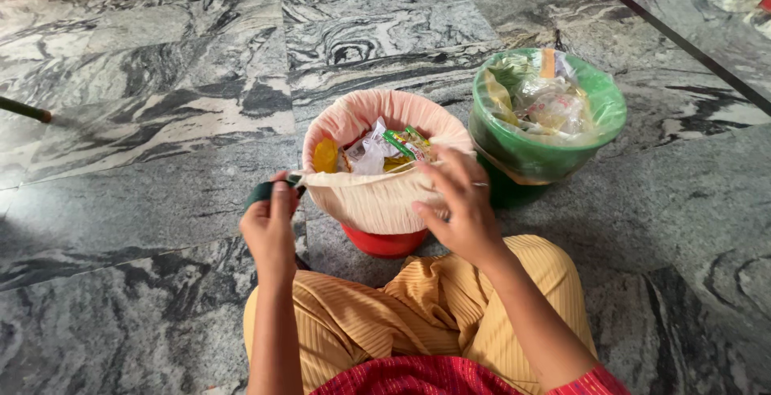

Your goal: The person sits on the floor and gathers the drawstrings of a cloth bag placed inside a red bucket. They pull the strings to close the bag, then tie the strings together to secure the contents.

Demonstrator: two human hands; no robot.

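Observation:
A red bin lined with a pale pink bag stands on the floor in front of my knees. Wrappers and a yellow peel lie inside it. My left hand grips a dark green object at the bag's left rim. My right hand pinches the near edge of the pink bag, with a ring on one finger. Behind and to the right stands a green bin with a green liner, filled with clear plastic bags.
The floor is grey and white marbled stone. A dark rod end pokes in at the left edge. A dark strip runs diagonally at the upper right. My legs in yellow striped cloth are folded below.

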